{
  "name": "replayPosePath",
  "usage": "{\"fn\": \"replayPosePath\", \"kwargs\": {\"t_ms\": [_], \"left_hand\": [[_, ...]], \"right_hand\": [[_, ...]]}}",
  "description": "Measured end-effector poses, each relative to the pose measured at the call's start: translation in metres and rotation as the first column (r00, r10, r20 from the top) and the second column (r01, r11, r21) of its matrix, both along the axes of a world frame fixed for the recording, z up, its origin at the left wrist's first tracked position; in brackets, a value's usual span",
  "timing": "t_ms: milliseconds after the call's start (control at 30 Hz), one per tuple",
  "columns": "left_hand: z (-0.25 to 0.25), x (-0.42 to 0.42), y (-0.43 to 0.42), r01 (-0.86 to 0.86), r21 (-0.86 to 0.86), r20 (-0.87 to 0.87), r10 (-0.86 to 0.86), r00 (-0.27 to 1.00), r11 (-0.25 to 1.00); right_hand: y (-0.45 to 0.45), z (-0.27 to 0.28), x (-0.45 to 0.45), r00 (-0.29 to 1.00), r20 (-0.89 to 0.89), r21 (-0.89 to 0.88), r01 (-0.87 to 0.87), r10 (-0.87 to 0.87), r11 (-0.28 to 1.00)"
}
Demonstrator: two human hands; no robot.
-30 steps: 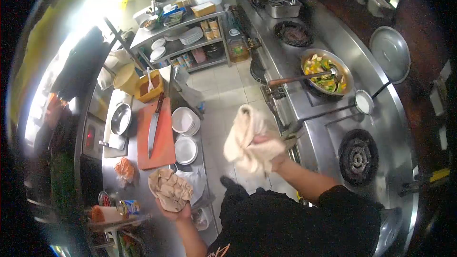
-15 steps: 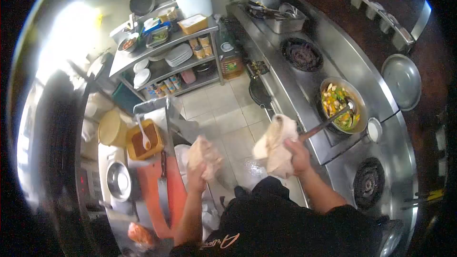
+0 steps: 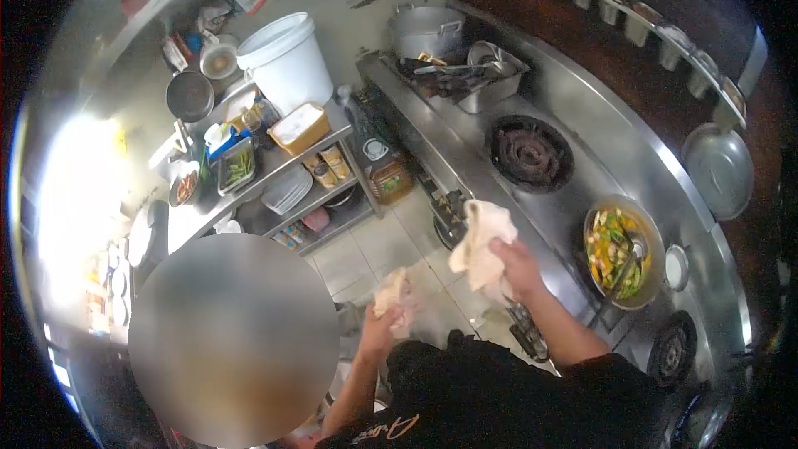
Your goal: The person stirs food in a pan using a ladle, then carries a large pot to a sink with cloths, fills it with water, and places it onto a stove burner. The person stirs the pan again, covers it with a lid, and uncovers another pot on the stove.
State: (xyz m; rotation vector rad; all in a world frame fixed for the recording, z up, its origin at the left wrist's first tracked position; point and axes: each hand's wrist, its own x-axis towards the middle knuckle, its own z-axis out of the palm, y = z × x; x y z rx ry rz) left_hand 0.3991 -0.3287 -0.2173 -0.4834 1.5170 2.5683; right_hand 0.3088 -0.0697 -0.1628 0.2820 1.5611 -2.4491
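Note:
Bunched in my left hand [image 3: 379, 333] is a beige cloth [image 3: 394, 298], slightly blurred, over the tiled floor. My right hand [image 3: 517, 264] grips a paler cream cloth [image 3: 484, 243] that hangs in folds beside the front edge of the stove. The two cloths are apart. To the right of my right hand, a large pan [image 3: 657, 270] on the stove holds chopped green, yellow and white pieces, with a ladle [image 3: 629, 266] resting in it.
A steel shelf [image 3: 291, 220] carries a white bucket [image 3: 287, 66], trays and plates. Bare black burners [image 3: 532, 152] and a large pot [image 3: 428, 32] are on the stove [image 3: 573, 224]. A blurred round patch covers the lower left. A small white bowl [image 3: 676, 268] sits right of the pan.
The view has turned and moved toward the shelf and far burner. My left hand with its cloth has come up from beside the counter toward my right hand. Both cloths are still held.

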Motion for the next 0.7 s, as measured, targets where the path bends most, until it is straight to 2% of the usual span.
{"fn": "replayPosePath", "kwargs": {"t_ms": [67, 167, 200, 267, 300, 400, 467, 500, 533, 600, 667, 700], "left_hand": [[-0.009, -0.033, -0.031, -0.026, 0.040, 0.020, 0.025, 0.999, 0.999], [-0.014, -0.092, -0.066, -0.068, 0.015, -0.016, 0.068, 0.998, 0.998], [-0.018, -0.113, -0.078, -0.079, 0.009, -0.011, 0.079, 0.997, 0.997], [-0.021, -0.167, -0.097, -0.030, -0.058, -0.031, 0.029, 0.999, 0.998], [-0.019, -0.195, -0.102, -0.011, -0.082, -0.039, 0.008, 0.999, 0.997], [-0.010, -0.286, -0.118, 0.080, -0.149, -0.003, -0.081, 0.997, 0.986], [0.016, -0.351, -0.107, 0.161, -0.344, 0.068, -0.147, 0.987, 0.925], [0.004, -0.386, -0.106, 0.253, -0.290, -0.042, -0.276, 0.960, 0.923], [-0.015, -0.425, -0.103, 0.348, -0.247, -0.163, -0.393, 0.905, 0.904], [-0.034, -0.494, -0.083, 0.490, -0.198, -0.146, -0.519, 0.842, 0.849], [-0.039, -0.529, -0.059, 0.517, -0.213, -0.201, -0.555, 0.807, 0.829], [-0.032, -0.540, -0.046, 0.468, -0.261, -0.276, -0.530, 0.802, 0.844]], "right_hand": [[-0.029, 0.006, -0.038, 0.991, -0.008, -0.007, -0.134, 0.134, 0.991], [-0.066, 0.012, -0.086, 0.923, -0.241, 0.191, -0.257, 0.299, 0.947], [-0.075, 0.007, -0.101, 0.941, -0.207, 0.225, -0.221, 0.268, 0.949], [-0.088, -0.005, -0.130, 0.971, -0.129, 0.300, -0.155, 0.201, 0.941], [-0.093, -0.011, -0.144, 0.978, -0.158, 0.334, -0.077, 0.136, 0.939], [-0.089, -0.017, -0.170, 0.991, -0.132, 0.245, 0.070, -0.038, 0.967], [-0.079, -0.018, -0.184, 0.969, -0.075, 0.115, 0.244, -0.237, 0.963], [-0.077, -0.020, -0.188, 0.942, -0.032, 0.043, 0.335, -0.334, 0.941], [-0.075, -0.016, -0.193, 0.916, -0.025, 0.083, 0.400, -0.399, 0.913], [-0.065, -0.004, -0.199, 0.849, -0.020, 0.169, 0.523, -0.528, 0.835], [-0.053, -0.006, -0.201, 0.779, -0.124, 0.140, 0.627, -0.615, 0.766], [-0.045, -0.010, -0.202, 0.736, -0.181, 0.117, 0.675, -0.652, 0.729]]}}
